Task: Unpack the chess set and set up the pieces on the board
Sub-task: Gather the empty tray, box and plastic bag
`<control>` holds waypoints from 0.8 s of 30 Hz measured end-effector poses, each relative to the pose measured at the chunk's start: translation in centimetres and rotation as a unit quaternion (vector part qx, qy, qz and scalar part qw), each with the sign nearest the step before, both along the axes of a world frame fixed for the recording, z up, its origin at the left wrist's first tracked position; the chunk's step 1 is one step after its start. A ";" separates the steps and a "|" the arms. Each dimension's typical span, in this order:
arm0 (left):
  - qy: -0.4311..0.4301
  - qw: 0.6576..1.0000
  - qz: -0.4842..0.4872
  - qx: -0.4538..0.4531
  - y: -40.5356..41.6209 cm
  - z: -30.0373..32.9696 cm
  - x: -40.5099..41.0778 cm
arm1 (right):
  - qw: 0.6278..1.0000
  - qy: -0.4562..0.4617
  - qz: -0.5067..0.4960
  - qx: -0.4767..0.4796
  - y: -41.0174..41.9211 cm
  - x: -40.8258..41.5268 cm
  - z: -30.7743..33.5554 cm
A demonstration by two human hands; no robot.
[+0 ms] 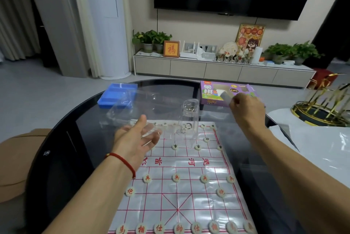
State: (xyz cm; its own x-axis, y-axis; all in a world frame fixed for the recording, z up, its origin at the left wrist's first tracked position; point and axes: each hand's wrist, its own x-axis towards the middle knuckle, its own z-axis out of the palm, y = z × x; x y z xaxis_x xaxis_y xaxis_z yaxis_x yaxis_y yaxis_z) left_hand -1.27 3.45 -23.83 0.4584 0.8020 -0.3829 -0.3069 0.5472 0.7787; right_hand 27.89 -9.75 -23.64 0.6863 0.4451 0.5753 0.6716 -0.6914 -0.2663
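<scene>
Two hands busy: left hand [139,140] fingers spread under clear tray [132,108], right hand [246,108] clenched near box [217,91]; tray could drop onto set pieces [175,146].

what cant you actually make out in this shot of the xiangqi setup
- Head view: the left hand covers the far left of the board, so any pieces there are hidden.
- Far row of black pieces: seen through the clear plastic tray, too blurred to read.
- Right hand: curled beside the purple box; what it holds cannot be told.
- Near red row: cut by the bottom edge.
</scene>
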 end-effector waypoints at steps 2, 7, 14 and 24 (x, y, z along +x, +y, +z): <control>-0.010 1.000 0.003 -0.001 -0.5 0.3 0.0 | 0.994 -0.041 0.070 0.079 0.3 -2.8 3.0; -0.027 0.999 -0.022 -0.013 -2.4 0.7 -0.4 | 0.932 -0.231 0.279 -0.016 2.5 -11.8 6.6; -0.050 0.998 -0.038 -0.030 -2.2 1.4 -1.6 | 0.953 -0.094 0.275 -0.083 2.7 -13.8 6.7; -0.079 0.995 -0.057 -0.024 -1.9 1.8 -1.0 | 0.753 0.560 0.219 0.268 -0.7 -13.9 4.6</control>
State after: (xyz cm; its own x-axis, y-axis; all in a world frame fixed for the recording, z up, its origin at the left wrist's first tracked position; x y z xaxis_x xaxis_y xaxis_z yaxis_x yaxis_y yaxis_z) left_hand -2.25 1.56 -22.04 0.6037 0.7238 -0.3343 -0.3572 0.6205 0.6982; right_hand 14.02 -10.49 -19.07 0.7294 0.6797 -0.0772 -0.0490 -0.0606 -0.9970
